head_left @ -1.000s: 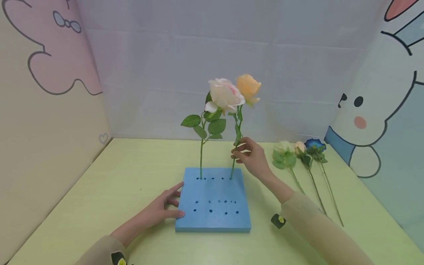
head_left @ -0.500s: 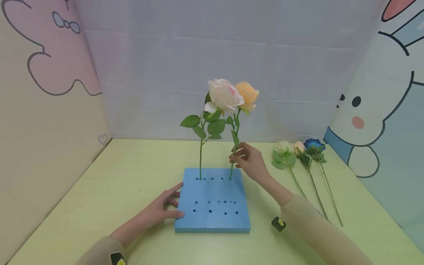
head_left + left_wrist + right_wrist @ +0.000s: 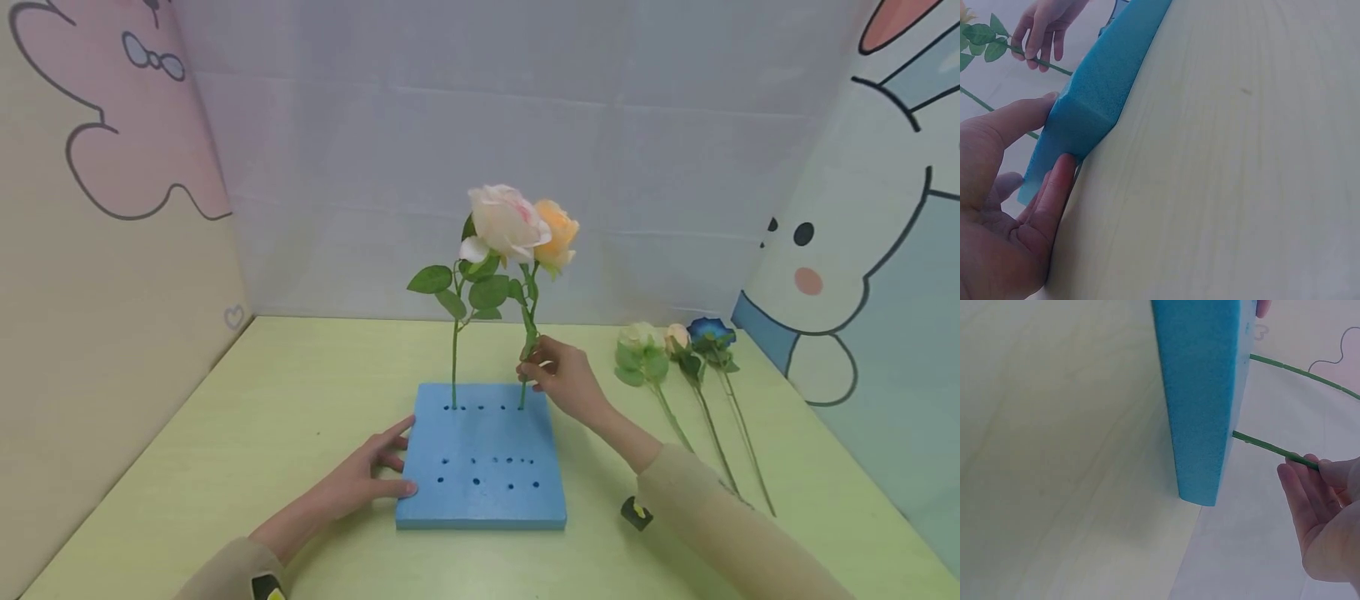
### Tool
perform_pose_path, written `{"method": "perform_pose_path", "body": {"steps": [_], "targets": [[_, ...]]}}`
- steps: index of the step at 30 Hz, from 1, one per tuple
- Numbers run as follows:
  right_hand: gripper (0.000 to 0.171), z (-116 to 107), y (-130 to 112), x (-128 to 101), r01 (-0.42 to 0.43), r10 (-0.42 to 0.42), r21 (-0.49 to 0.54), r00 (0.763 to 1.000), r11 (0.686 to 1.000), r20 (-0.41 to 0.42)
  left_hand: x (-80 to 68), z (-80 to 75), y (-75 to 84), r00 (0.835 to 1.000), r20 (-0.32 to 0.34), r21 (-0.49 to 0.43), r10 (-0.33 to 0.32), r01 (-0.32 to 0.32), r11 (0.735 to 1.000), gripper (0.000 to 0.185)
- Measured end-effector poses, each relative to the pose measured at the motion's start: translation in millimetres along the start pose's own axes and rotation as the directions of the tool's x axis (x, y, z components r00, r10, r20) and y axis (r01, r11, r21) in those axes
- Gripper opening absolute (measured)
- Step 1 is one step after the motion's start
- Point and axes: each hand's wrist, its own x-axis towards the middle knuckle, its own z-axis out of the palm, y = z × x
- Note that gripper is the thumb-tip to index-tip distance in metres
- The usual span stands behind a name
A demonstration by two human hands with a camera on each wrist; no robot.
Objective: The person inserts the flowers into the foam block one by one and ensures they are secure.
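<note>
R hand: pinches stem of orange rose low down, just above foam; fingers curled round stem, thumb side twd camera.
Orange rose: upright w/ slight lean, stem foot in far-right hole of foam block, back row. Bloom touching/overlapping pink-white rose in head view; can't tell if real contact.
Pink-white rose: upright, stem in far-left hole of back row, leaves mid-stem.
L hand: flat on table, fingers straight, spread, tips vs. near-left edge of foam; thumb on top edge at corner per L wrist view. Holds nothing.
Foam block: blue, square, lies flat mid-table; rows of small holes across top, 2 filled.
Spare flowers: pale green bloom, peach bud, blue flower, lying side by side on table, R of foam, stems twd near edge. Well apart from R hand.
Backdrop: cartoon panels L & R, plain wall behind.
</note>
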Motion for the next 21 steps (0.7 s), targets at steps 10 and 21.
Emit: {"method": "perform_pose_path", "body": {"steps": [10,21], "targets": [[0.008,-1.4,1.7,0.3,0.014,-0.013,-0.036,1.000,0.999,0.016,-0.4,1.5,0.7,1.000,-0.020,0.003,-0.016,0.016,1.000,0.095],[0.006,-1.4,3.1,2.7,0.011,-0.011,-0.004,0.999,1.000,0.038,1.1,1.8,0.9,0.999,-0.026,0.008,-0.036,0.037,0.999,0.095]]}}
